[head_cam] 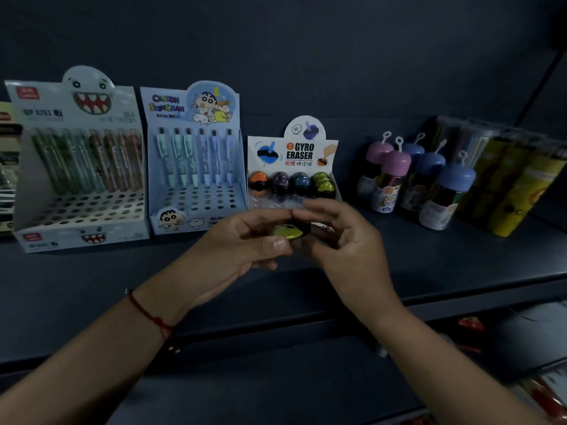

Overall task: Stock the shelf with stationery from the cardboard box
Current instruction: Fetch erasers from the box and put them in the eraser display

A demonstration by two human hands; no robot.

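Note:
A yellow-green and black gyro eraser (pixel 288 232) in clear wrap is held between both hands just in front of the Gyro Eraser display box (pixel 293 167). My left hand (pixel 242 246) grips it from the left, thumb under its front edge. My right hand (pixel 343 240) pinches its right side and the wrap, fingers arched over the top. The display box stands on the dark shelf (pixel 429 259) and holds orange, purple, blue and yellow-green erasers. The cardboard box is out of view.
Left of the eraser box stand a Crayon Shinchan pen display (pixel 193 161) and a shark-face pen display (pixel 79 167). To the right are small bottles with pink and blue caps (pixel 414 179) and yellow tube packs (pixel 515 182). A lower shelf holds red-printed packets (pixel 472 326).

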